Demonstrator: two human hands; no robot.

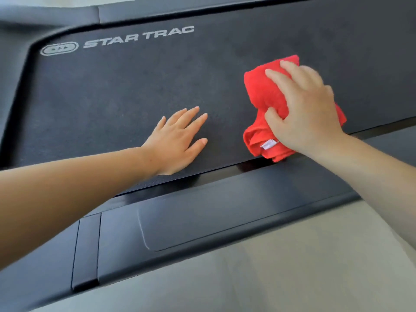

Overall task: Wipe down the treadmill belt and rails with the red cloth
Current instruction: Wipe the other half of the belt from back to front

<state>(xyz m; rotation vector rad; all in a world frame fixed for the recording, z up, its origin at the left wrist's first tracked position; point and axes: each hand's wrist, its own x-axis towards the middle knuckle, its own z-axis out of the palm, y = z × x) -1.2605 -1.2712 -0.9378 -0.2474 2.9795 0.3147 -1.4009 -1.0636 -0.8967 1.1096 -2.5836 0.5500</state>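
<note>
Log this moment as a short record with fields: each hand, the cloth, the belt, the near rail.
left hand: flat, fingers straight, palm down on the belt
right hand: grips the red cloth and holds it against the belt
red cloth: bunched, at the belt's near edge, white tag showing
belt: dark, with a STAR TRAC logo at its far left
near rail: dark, neither hand on it

On my feed I see two bare hands, the left hand [177, 140] and the right hand [308, 113], each running into a bare forearm that fills its lower corner. The fingers [189, 118] are slim, with short rounded nails, the right ones slightly blurred
</note>
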